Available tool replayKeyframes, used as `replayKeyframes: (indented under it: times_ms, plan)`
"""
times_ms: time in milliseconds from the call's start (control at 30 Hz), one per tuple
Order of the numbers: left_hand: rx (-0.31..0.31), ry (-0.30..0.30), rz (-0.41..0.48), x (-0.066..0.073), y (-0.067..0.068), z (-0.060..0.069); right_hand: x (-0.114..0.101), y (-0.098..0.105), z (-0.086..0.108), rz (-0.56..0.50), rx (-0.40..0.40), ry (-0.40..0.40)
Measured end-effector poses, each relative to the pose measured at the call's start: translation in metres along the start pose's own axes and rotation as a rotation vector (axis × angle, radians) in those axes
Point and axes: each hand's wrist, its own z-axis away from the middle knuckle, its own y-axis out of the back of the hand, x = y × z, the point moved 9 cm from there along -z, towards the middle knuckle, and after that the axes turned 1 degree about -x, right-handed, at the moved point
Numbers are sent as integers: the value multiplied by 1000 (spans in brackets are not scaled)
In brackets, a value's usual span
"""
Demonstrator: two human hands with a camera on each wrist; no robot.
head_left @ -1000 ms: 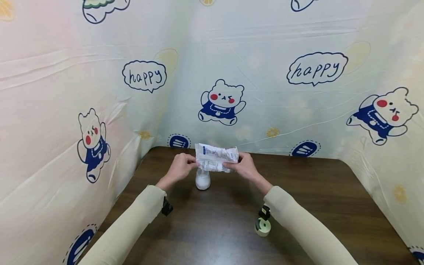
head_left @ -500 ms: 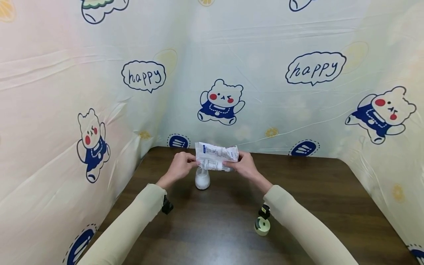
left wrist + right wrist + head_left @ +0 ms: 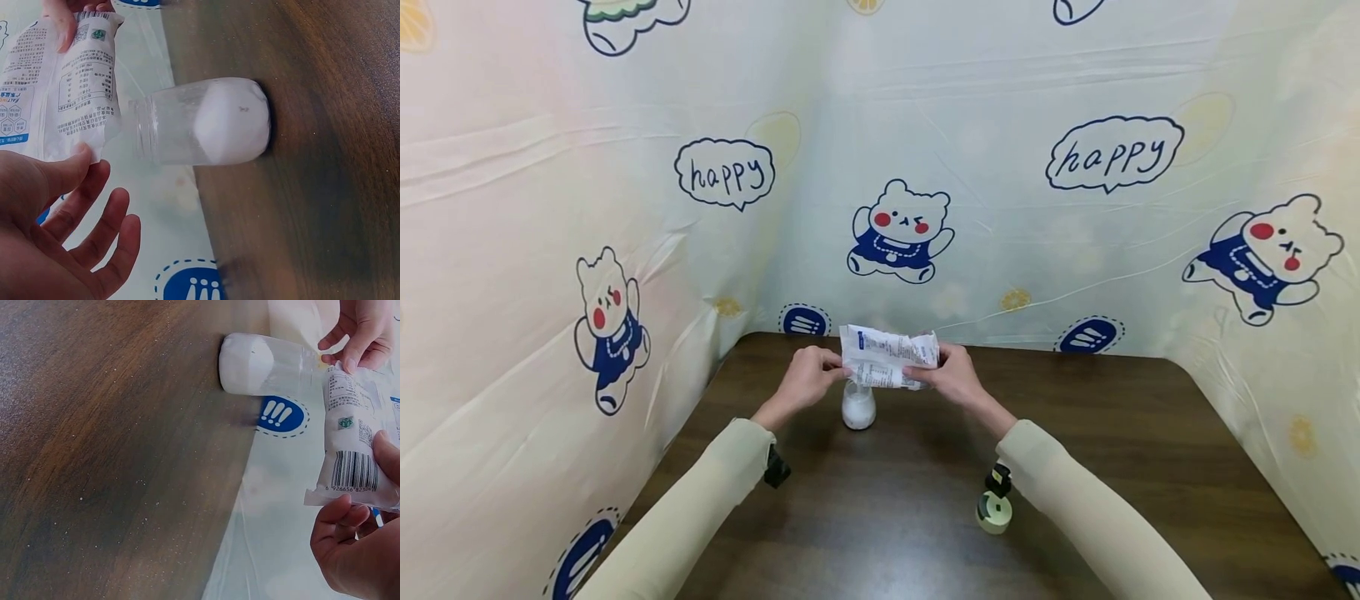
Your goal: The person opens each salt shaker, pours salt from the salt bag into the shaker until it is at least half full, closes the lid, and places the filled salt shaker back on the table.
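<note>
A white printed packet is held level above the table, its left end over the mouth of a clear jar. In the left wrist view, white grainy stuff fills the lower part of that jar. My left hand pinches the packet's left end between thumb and index finger, the other fingers loosely bent below. My right hand grips the right end, thumb on the near face, as the right wrist view also shows. The packet hides part of the jar's rim in the head view.
A pale green round lid lies on the dark wooden table, close to the right sleeve. White grains are scattered over the tabletop in the right wrist view. A printed cloth hangs around the table's back and sides.
</note>
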Motion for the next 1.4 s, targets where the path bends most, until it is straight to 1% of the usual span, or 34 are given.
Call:
replayKeyframes:
  times_ms: [200,300,367,567,633,833,1100,1400]
  plan:
    - [3,-8,9,-2,-1,-2,-32,2,16,8,0,15]
    - [5,-9,14,-2,-1,-3,-34,3,17,2,-1,19]
    - [8,-8,15,-2,0,-3,-30,2,14,2,-2,18]
    - [14,-7,-1,0,3,-3,0,0,-4,2,-5,4]
    - [11,-9,-3,0,4,-2,3,0,-5,-7,0,6]
    - [8,-9,0,0,4,-3,4,1,-6,-3,7,35]
    - [0,0,12,-3,0,-4,5,1,-7,1,9,51]
    - [4,10,14,-2,1,-5,5,2,-6,4,12,23]
